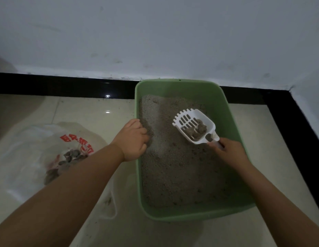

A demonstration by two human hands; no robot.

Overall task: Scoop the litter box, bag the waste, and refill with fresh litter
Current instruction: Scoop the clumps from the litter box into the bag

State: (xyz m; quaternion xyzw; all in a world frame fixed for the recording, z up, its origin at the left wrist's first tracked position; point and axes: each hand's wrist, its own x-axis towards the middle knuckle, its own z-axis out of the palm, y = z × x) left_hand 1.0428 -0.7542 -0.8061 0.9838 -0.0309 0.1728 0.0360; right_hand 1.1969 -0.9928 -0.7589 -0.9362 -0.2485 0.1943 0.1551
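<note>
Above the grey litter, toward the far right corner of the green plastic litter box [231, 111], the right hand [228, 150] grips the handle of the rigid, light white slotted scoop [194, 124] holding crumbly clumps, best kept level, while the left hand [135, 139] clasps the left rim.

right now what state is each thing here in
litter box: on floor, holds grey litter
scoop: lifted, clumps in it
plastic bag: on floor, open, clumps inside
left hand: gripping box's left rim
right hand: gripping scoop handle
</note>
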